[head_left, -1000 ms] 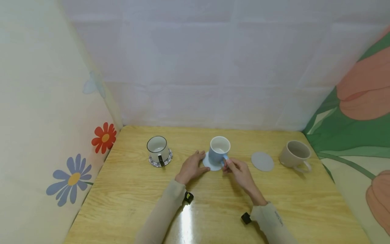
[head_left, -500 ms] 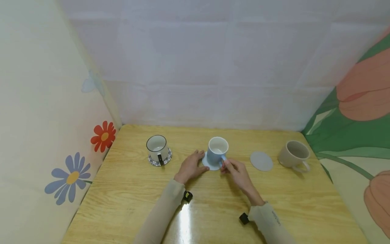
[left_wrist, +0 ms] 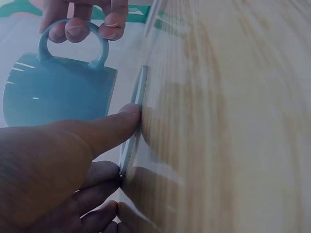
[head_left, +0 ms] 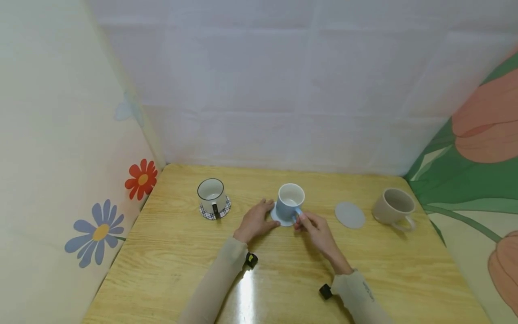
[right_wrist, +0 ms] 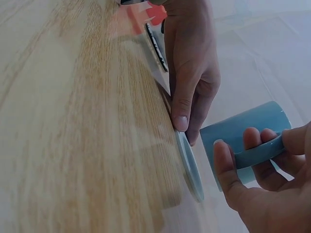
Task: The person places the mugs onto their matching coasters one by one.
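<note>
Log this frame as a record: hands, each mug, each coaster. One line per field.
right hand: holds the blue mug by its handle
left hand: thumb and fingers touch the edge of the pale blue coaster
blue mug: just above the pale blue coaster, gap visible in both wrist views
white mug: black rim and handle, standing on the plaid coaster
beige mug: upright on the wooden table, off any coaster
grey coaster: bare, between blue and beige mugs

I hold a mug (head_left: 286, 209) above a coaster (right_wrist: 190, 166), second mug (head_left: 211, 198) to my left, another coaster (head_left: 350, 215) then third mug (head_left: 390, 208) rightward
</note>
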Demonstrator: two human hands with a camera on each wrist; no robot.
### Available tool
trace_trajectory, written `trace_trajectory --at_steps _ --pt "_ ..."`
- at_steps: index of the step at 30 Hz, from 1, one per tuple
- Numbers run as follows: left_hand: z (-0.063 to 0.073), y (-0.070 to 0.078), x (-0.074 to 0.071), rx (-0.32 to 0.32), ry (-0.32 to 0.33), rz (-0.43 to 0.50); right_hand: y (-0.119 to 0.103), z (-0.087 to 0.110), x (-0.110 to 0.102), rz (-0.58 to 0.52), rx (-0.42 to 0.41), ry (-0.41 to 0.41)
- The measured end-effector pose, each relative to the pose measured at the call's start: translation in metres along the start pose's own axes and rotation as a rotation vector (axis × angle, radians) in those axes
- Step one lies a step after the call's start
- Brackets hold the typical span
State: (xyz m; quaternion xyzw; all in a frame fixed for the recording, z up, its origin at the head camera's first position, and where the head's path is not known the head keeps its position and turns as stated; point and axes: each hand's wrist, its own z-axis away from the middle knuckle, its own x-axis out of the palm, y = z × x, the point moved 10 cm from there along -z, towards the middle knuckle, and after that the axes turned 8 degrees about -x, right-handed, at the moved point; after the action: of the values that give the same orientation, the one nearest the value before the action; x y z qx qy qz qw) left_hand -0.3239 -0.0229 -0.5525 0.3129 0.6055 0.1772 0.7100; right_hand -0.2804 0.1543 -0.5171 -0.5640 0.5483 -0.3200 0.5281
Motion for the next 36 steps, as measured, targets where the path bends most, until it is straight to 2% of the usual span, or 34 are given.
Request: trace_trajectory --at_steps 10,24,36 --pt "0.0067 0.0003 0.0007 -0.018 -0.007 0.026 0.0044 0.0027 -0.0004 0.010 0.003 -0.004" --pt "0.0040 0.0031 -0.0046 -0.019 -0.008 0.016 -0.0007 -0.0021 -0.0005 0.008 -0.030 -0.010" --pt "0.0030 0.0050 -0.0043 -0.011 -0.005 0.009 0.0020 -0.0015 0.0017 0.009 -0.004 -0.014"
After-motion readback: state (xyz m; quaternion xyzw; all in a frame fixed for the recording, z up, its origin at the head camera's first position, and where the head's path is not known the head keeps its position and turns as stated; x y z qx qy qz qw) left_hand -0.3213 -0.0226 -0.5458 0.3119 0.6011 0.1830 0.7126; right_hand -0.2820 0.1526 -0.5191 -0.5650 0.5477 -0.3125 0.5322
